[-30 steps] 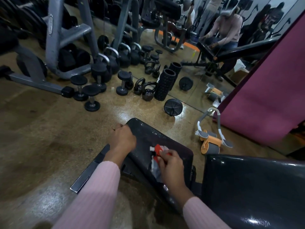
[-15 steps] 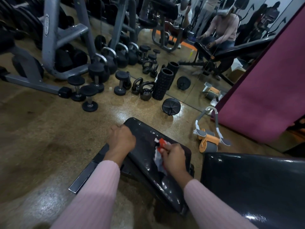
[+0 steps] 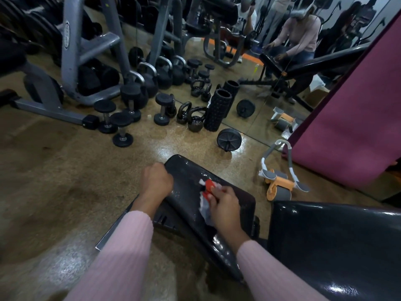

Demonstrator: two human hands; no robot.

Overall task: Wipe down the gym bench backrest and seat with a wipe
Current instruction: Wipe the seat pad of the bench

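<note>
The black padded bench seat point(image 3: 188, 170) lies in front of me, shiny and damp. The larger black backrest pad point(image 3: 338, 246) fills the lower right. My left hand point(image 3: 156, 181) grips the seat's left edge with curled fingers. My right hand point(image 3: 224, 206) holds a crumpled white wipe with a red patch point(image 3: 207, 190) and presses it on the middle of the seat. Part of the wipe is hidden under my right hand.
An orange and grey ab roller point(image 3: 278, 183) lies right of the seat, beside a maroon mat point(image 3: 347, 118). Dumbbells point(image 3: 122, 129), kettlebells point(image 3: 194, 120), a black foam roller point(image 3: 218, 109) and a wheel point(image 3: 229, 139) stand ahead by a mirror. A grey machine frame point(image 3: 71, 61) is at the left.
My right hand with the wipe has slid forward along the seat. My left hand has kept its grip on the seat's edge.
</note>
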